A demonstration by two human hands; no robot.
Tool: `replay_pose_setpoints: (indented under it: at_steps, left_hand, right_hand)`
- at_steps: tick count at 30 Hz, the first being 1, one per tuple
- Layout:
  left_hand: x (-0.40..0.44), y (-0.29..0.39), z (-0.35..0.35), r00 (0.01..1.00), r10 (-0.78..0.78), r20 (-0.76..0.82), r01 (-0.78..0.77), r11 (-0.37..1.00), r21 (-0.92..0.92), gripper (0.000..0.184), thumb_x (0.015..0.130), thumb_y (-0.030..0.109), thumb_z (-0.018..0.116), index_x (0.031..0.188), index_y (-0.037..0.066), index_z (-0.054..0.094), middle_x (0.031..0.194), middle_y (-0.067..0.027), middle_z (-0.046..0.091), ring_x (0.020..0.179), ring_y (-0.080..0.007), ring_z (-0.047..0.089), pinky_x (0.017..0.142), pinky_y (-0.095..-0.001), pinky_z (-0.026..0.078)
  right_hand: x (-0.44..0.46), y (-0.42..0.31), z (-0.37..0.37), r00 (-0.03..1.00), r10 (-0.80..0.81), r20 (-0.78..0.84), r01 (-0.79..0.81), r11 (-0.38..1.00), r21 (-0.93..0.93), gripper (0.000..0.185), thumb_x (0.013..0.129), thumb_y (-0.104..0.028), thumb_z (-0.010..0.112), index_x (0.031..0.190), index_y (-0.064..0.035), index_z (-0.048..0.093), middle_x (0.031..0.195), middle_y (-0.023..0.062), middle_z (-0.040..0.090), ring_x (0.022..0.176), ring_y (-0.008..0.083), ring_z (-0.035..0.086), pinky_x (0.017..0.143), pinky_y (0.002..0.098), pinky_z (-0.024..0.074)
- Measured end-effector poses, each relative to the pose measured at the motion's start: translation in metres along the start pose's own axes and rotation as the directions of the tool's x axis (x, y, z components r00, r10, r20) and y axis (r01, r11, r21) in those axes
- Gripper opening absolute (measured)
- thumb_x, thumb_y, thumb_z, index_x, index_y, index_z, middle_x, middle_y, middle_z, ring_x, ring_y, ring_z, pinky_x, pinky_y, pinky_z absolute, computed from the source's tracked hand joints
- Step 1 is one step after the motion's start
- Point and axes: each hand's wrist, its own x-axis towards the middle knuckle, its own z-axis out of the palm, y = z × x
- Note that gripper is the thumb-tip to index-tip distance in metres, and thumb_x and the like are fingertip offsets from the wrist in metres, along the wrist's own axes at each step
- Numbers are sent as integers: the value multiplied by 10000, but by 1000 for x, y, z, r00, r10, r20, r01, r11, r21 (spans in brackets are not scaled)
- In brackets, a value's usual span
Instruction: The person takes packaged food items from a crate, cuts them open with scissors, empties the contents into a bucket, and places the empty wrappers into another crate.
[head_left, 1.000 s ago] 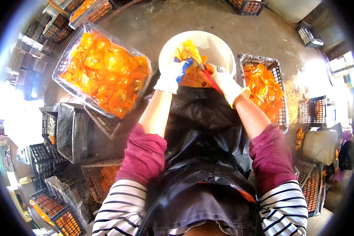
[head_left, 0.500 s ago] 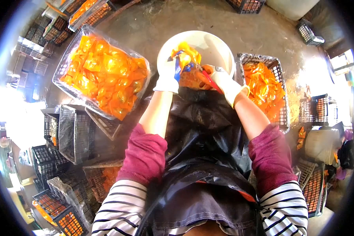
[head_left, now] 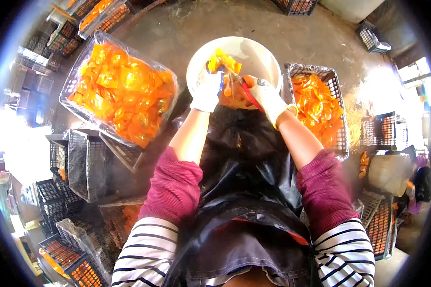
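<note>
My left hand (head_left: 208, 90), in a white glove with blue on it, is closed on a floppy, glossy orange-yellow piece (head_left: 224, 61) over a round white tub (head_left: 273, 56). I cannot tell whether it is film or peel. My right hand (head_left: 267, 99), gloved in white with a yellow cuff, grips red-handled scissors (head_left: 252, 96). Their metal end points up and left against the piece; whether the blades are apart cannot be made out. Orange matter lies in the near part of the tub, partly hidden by my hands.
A plastic-lined crate (head_left: 170, 103) heaped with glossy orange pieces stands left of the tub. Close by on the right is a dark crate (head_left: 339, 103) with similar pieces. More crates (head_left: 79, 165) stack up at lower left. A black apron (head_left: 246, 158) covers my lap.
Both hands stay over the tub, and the left has turned slightly. The orange-yellow piece looks smaller and more folded in it. The whole view has shifted a little.
</note>
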Motion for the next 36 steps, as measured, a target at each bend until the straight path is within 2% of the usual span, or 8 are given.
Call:
replay_pose_setpoints:
  at_steps: [5,7,12,14,17,28,32,36]
  left_hand:
    - [5,4,-3,994,-101,-49,88,971,-224,365,881,131,633,1221,19,565,1129,-105,616,1046,-196,573,931,-300,473]
    - [2,4,-21,976,-201,-82,133,853,-504,329,884,130,634,1189,17,583,1068,-91,636,977,-184,593,886,-298,487]
    - [-34,35,-107,926,317,-203,-312,948,58,292,881,134,603,1150,20,612,1053,-93,635,906,-187,603,804,-271,489]
    - [-56,73,-137,972,-123,-201,77,971,-226,324,900,192,609,1177,24,607,1104,-104,639,957,-200,609,857,-304,485]
    - [-62,4,-202,920,82,-382,209,724,657,364,856,286,668,1149,71,645,1132,-118,652,997,-251,621,850,-330,489]
    - [-55,-37,-212,887,-454,-83,179,174,968,738,765,382,702,1399,144,409,1319,-184,530,1164,-354,545,1000,-429,420]
    - [-41,-83,-253,950,-311,16,154,515,843,556,784,362,713,1289,182,568,1278,-106,582,1177,-237,559,974,-354,435]
    - [-53,-73,-277,887,-442,-135,311,787,-533,419,874,306,637,1226,86,576,1164,-102,629,1009,-229,606,839,-370,499]
  right_hand:
    - [-5,-1,4,997,-46,-66,65,945,321,240,933,-177,463,1078,-67,620,813,62,612,734,167,578,659,291,465]
    - [12,4,14,979,172,-110,47,336,941,269,942,-204,474,1115,-33,588,839,86,611,737,180,584,696,294,487]
    - [4,7,-24,987,-61,-150,148,712,686,429,925,-341,561,1203,-16,518,1030,133,614,911,228,617,804,342,524]
    - [22,40,-39,954,-140,-264,295,305,905,519,906,-402,593,1208,9,499,1139,174,607,979,265,622,904,397,508]
    - [17,71,-48,935,-248,-252,202,-211,957,511,900,-377,605,1170,48,513,1279,201,556,1160,319,559,1049,501,399]
    - [9,26,-21,961,-274,-31,120,317,941,477,936,-370,561,1193,32,548,1186,162,613,1033,252,603,953,358,470]
    - [7,14,-14,990,-136,-20,75,411,908,503,944,-386,534,1203,44,505,1157,224,593,1003,296,595,913,386,471]
    - [6,12,-12,991,-130,-42,100,484,869,507,945,-399,527,1191,44,498,1104,246,607,965,313,611,889,394,480]
